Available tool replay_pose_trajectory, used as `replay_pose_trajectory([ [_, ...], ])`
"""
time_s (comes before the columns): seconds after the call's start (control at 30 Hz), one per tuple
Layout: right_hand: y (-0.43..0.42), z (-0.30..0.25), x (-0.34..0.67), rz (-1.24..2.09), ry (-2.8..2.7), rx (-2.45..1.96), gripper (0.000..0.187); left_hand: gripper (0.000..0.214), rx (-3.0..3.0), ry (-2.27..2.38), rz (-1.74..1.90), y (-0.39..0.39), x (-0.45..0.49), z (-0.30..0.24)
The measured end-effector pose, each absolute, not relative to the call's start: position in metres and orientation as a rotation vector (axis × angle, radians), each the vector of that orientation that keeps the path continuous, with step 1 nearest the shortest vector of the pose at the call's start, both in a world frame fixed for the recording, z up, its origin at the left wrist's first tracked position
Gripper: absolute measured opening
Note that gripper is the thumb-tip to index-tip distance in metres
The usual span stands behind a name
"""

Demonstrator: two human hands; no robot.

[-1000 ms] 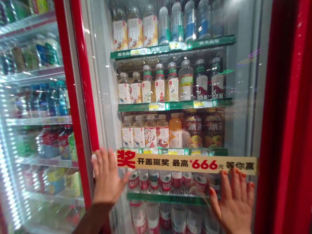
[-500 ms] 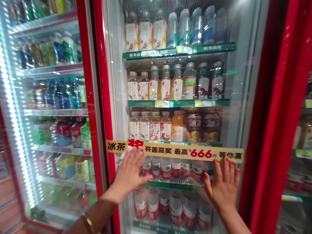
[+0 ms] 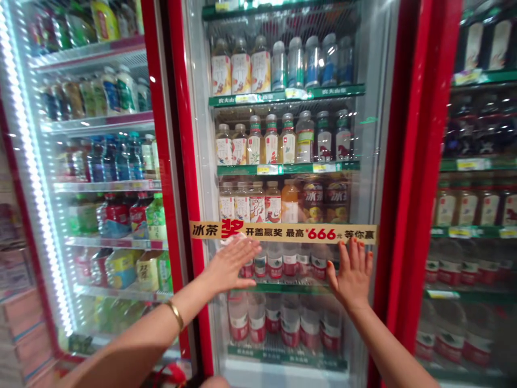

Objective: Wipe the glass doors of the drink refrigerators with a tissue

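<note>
A yellow printed strip [image 3: 291,233] runs across the glass door [image 3: 365,199] of a red-framed drinks cooler. My left hand [image 3: 232,267] lies against the glass just under the strip's left part, fingers stretched out to the right. A crumpled white piece [image 3: 231,238], perhaps tissue, shows at its upper edge; most of it is hidden under the hand. Flat near the strip's right end rests my right hand [image 3: 352,275], fingers spread and pointing up, with nothing visible in it. Behind the glass stand rows of bottles [image 3: 272,145] on green-edged shelves.
To the left is a lit cooler [image 3: 108,121] filled with bottles and cartons. Another cooler [image 3: 470,234] stands at the right, beyond a red frame [image 3: 428,161]. Pinkish boxes [image 3: 34,337] are stacked at the lower left. A red object [image 3: 172,373] shows at the bottom edge.
My left hand has slid right along the strip, uncovering more of its large red character. My right hand stays near the strip's right end. The view has shifted, showing more of the right cooler.
</note>
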State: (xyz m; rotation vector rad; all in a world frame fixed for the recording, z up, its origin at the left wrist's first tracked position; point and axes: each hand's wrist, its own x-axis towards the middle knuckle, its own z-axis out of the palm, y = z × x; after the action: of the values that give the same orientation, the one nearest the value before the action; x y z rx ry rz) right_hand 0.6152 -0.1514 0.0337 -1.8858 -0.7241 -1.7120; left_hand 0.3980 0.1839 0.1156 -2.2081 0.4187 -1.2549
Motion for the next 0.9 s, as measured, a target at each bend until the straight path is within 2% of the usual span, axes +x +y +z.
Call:
replay_pose_trajectory([
  [0.1, -0.15, 0.033, 0.615, -1.713, -0.717, -1.897, 0.082, 0.099, -2.223, 0.177, -1.458, 0.22, 0.386, 0.173],
  [0.17, -0.15, 0.032, 0.617, -1.717, -0.709, -1.88, 0.081, 0.103, -2.236, -0.045, -1.627, 0.218, 0.395, 0.188],
  [0.27, -0.151, 0.031, 0.619, -1.718, -0.711, -1.866, 0.079, 0.111, -2.252, -0.148, -1.707, 0.186, 0.418, 0.163],
  [0.37, -0.152, 0.031, 0.619, -1.724, -0.723, -1.887, 0.08, 0.115, -2.266, 0.036, -1.565, 0.159, 0.427, 0.115],
  [0.47, -0.152, 0.032, 0.618, -1.737, -0.732, -1.888, 0.081, 0.108, -2.257, 0.264, -1.398, 0.166, 0.407, 0.092],
  [0.57, -0.15, 0.033, 0.616, -1.739, -0.725, -1.862, 0.081, 0.092, -2.215, 0.4, -1.323, 0.199, 0.382, 0.111],
  [0.7, -0.148, 0.033, 0.615, -1.723, -0.72, -1.847, 0.081, 0.088, -2.206, 0.077, -1.627, 0.211, 0.389, 0.16],
  [0.8, -0.15, 0.032, 0.615, -1.724, -0.717, -1.833, 0.08, 0.095, -2.246, -0.274, -1.855, 0.17, 0.427, 0.167],
  [0.9, -0.153, 0.032, 0.614, -1.698, -0.754, -1.82, 0.079, 0.103, -2.22, -0.129, -1.75, 0.113, 0.462, 0.138],
])
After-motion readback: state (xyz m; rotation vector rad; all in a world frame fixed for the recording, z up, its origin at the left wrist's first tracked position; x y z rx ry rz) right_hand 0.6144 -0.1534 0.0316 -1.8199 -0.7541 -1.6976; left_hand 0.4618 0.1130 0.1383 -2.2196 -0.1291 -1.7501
